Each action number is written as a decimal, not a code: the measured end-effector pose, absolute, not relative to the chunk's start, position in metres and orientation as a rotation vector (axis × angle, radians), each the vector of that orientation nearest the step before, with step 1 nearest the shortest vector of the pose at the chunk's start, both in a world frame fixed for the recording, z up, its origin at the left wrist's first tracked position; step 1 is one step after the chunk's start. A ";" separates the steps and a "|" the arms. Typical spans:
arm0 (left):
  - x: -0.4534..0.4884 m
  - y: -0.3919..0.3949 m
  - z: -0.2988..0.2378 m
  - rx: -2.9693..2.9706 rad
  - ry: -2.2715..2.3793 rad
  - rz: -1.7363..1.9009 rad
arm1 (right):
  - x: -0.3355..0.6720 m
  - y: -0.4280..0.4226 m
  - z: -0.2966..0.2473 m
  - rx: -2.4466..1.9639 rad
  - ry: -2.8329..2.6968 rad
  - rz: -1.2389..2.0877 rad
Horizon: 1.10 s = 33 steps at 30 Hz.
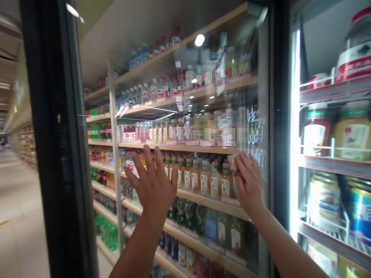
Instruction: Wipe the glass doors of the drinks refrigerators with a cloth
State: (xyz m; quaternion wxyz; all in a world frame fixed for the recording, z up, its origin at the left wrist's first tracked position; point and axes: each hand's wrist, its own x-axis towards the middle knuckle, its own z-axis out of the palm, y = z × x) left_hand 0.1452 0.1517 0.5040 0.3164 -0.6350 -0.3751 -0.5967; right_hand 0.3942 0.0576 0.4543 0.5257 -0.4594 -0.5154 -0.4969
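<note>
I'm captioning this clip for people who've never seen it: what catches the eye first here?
Two bare hands meet a glass door in the middle: the left hand is spread flat, and the right hand, blurred, presses a pale cloth to the pane. Through the glass, rows of bottled drinks fill wooden shelves. At the right edge, a brightly lit cooler holds large jars.
</note>
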 end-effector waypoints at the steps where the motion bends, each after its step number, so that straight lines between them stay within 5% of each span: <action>1: 0.145 0.149 0.504 -1.665 -0.991 -1.566 | 0.399 0.058 0.457 -1.080 -1.166 -1.183; 9: 0.137 0.128 0.504 -1.616 -0.941 -1.593 | 0.350 0.058 0.444 -1.110 -1.580 -1.282; 17: 0.132 0.104 0.499 -1.628 -1.001 -1.563 | 0.369 0.055 0.461 -0.991 -1.159 -1.191; 24: 0.127 0.088 0.496 -1.620 -1.047 -1.508 | 0.330 0.036 0.441 -0.988 -1.616 -1.255; 33: 0.117 0.068 0.492 -1.609 -1.042 -1.477 | 0.338 0.041 0.472 -0.938 -1.279 -1.204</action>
